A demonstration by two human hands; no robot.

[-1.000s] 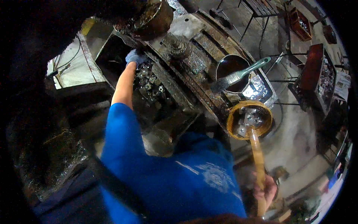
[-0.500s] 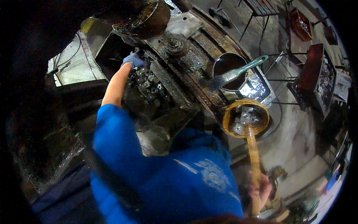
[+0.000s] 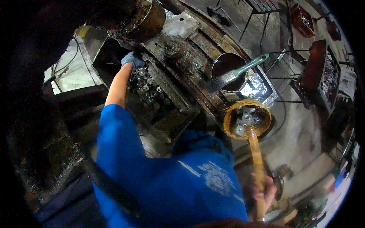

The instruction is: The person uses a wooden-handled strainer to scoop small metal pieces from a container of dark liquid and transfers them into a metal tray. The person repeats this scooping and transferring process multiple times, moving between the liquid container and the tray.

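Note:
My left hand [image 3: 132,60], in a blue-grey glove, reaches into a dark metal trough at the far left of the pile of small square metal parts [image 3: 149,86]. Its fingers are partly hidden, and whether a part is between them does not show. At the lower right, my right hand [image 3: 267,192] is closed round the pale handle of a woven strainer ladle [image 3: 257,159]. The round yellow basket of this ladle holds several shiny metal blocks [image 3: 247,119] with holes.
A wide paintbrush [image 3: 237,74] with a green handle rests across a round dark-filled container [image 3: 224,62] on the grimy, slotted machine table [image 3: 203,40]. A rusty drum [image 3: 148,22] stands at the far edge. On the right, a reddish bin [image 3: 317,72] holds metal parts.
The view has shifted a little, moving the table and brush slightly left and up. My left hand has drawn back a little toward the trough's left side. My right hand keeps its hold on the ladle.

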